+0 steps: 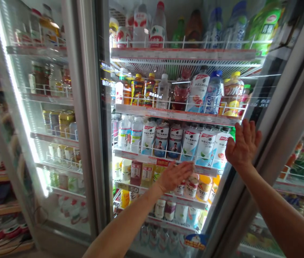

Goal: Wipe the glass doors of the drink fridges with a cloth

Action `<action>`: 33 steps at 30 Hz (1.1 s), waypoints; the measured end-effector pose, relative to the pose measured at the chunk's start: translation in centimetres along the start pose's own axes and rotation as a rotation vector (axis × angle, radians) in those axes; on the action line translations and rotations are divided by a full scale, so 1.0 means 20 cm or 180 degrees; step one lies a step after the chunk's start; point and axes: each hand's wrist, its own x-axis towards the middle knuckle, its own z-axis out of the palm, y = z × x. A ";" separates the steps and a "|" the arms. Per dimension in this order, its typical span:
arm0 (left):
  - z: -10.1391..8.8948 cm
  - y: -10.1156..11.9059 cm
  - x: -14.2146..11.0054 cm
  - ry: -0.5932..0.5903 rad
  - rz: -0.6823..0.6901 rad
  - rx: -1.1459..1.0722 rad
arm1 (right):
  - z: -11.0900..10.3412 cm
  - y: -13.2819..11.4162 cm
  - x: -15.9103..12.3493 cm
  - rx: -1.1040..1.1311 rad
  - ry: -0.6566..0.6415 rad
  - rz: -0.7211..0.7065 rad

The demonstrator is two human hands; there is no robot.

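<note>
My left hand (175, 176) is stretched out flat in front of the glass door of a lit drinks fridge, fingers together and pointing right, with nothing in it. Behind it stand canned drinks (191, 187) on a lower shelf. My right hand (243, 144) is raised with its fingers apart and the palm towards the fridge, near the right edge of the door; whether it touches the glass I cannot tell. Just left of it is a row of white-labelled bottles (191, 144). Neither hand holds anything.
Higher shelves carry bottles such as a red-capped one (157, 27) and a green one (265, 25). A metal door frame (83, 107) separates a second fridge section on the left. A blue and orange sticker (196, 240) is low on the glass. Wooden shelves (0, 211) stand far left.
</note>
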 end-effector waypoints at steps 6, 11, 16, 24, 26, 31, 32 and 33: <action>-0.20 -0.63 -0.32 0.0906 -0.2543 0.0662 | 0.01 -0.03 0.00 -0.0106 -0.0097 0.0130; -0.10 -0.36 -0.22 0.0400 -0.1803 0.0372 | 0.01 -0.02 0.00 -0.0039 0.0004 0.0105; -0.13 -0.41 -0.38 0.0070 -0.1409 0.0265 | 0.00 -0.03 0.00 -0.0082 -0.0072 0.0230; -0.07 -0.38 -0.20 0.0674 -0.2177 0.0307 | -0.01 -0.04 0.01 0.0041 -0.0060 0.0222; -0.05 -0.29 -0.09 0.0218 -0.1031 0.0040 | -0.01 -0.03 0.00 0.0113 -0.0041 0.0196; -0.15 -0.61 -0.17 0.0531 -0.1944 0.0452 | -0.01 -0.03 0.00 0.0216 -0.0063 0.0212; -0.17 -0.70 -0.21 0.0783 -0.2511 0.0622 | -0.02 -0.04 0.01 0.0239 -0.0088 0.0255; -0.19 -0.76 -0.23 0.1006 -0.2988 0.0771 | -0.03 -0.05 0.02 0.0268 -0.0105 0.0321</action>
